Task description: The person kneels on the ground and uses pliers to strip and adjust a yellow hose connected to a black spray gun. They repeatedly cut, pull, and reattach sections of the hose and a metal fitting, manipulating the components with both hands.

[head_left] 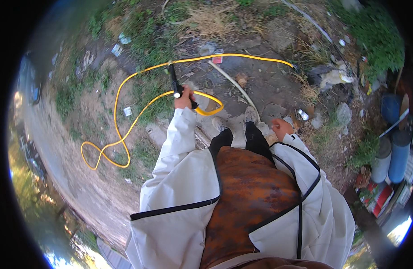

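My left hand (184,97) is wrapped round the grip of a black spray gun (174,80), which points away from me over the ground. A yellow hose (121,139) joins the lower end of the grip, bends in a loop beside the hand and runs left across dirt and grass. It crosses itself at the left, then curves back past the gun's tip to an end at the right. Beside my right leg hangs my right hand (283,129), with loosely bent fingers and nothing seen in it; part of the fingers is hard to make out.
A pale pipe (235,83) lies on the ground ahead of my shoes (250,114). Litter includes a crushed can (303,114) and a red packet (217,58). At the right stand a blue cylinder (399,157) and a grey cylinder (381,160). Weeds (376,40) grow at the far right.
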A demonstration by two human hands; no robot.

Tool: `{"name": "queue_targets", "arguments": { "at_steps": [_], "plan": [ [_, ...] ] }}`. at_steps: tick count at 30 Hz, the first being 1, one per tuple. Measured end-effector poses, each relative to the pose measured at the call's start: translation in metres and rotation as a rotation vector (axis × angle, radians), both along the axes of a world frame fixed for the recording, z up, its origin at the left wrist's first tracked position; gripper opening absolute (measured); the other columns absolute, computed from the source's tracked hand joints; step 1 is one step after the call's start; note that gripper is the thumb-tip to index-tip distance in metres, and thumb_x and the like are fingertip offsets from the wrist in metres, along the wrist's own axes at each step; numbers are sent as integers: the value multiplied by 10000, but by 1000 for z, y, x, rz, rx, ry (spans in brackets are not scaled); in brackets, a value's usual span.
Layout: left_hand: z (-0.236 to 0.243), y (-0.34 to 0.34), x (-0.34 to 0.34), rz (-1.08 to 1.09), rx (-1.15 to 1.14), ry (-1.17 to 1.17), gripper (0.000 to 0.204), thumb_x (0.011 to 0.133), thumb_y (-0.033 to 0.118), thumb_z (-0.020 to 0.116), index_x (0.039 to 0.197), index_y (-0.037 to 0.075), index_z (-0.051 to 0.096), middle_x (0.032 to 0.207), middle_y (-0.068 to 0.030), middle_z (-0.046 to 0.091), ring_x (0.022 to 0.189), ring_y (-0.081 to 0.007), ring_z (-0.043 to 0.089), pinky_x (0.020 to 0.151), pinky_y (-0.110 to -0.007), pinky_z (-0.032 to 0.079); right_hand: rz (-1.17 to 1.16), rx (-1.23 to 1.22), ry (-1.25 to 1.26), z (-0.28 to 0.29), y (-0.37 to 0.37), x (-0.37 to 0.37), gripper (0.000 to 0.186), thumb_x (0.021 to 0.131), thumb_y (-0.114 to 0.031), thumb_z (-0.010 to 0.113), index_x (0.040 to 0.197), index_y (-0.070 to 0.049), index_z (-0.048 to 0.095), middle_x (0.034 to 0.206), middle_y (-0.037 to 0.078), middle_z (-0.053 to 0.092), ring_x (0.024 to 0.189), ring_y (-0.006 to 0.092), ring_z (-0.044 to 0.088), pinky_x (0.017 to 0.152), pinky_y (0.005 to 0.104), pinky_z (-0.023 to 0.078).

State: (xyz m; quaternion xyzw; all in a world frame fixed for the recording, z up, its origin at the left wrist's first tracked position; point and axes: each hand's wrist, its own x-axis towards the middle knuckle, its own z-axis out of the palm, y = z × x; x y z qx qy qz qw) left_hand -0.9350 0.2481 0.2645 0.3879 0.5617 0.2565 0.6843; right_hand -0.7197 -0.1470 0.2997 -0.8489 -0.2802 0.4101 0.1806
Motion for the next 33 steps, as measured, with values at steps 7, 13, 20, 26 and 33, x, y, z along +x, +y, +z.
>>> {"name": "queue_targets", "arguments": {
  "at_steps": [7,13,20,26,33],
  "plan": [
    [39,-10,2,-86,76,-46,160,826,124,747,830,35,614,603,-30,584,491,-123,535,479,-280,415,38,10,20,20,42,-6,311,882,-193,611,1159,-53,626,1090,144,671,919,285,677,811,377,533],
    [73,-12,5,-28,-191,-274,362,873,226,726,1157,59,575,846,-112,641,637,-172,596,568,-328,495,129,376,40,87,157,-25,263,892,-154,602,1146,-93,638,996,108,664,831,275,653,754,368,516],
    [110,5,6,28,-441,-560,419,961,428,568,1211,92,550,792,-62,586,703,-184,553,645,-343,487,297,646,304,52,241,-77,390,869,-254,659,1197,-52,594,1059,163,664,933,305,652,818,383,503],
    [134,19,-8,94,-532,-804,505,948,479,566,1186,33,560,687,13,499,702,-178,505,670,-321,455,229,403,809,93,272,-101,319,956,-364,582,973,-45,587,680,-25,516,587,84,480,544,278,424],
    [157,17,-9,-71,-506,-1145,504,967,560,473,1177,111,565,626,43,392,556,-114,406,578,-304,397,250,467,842,119,269,-112,334,978,-375,548,923,-47,576,649,24,516,564,148,483,545,329,430]
  ]
}}
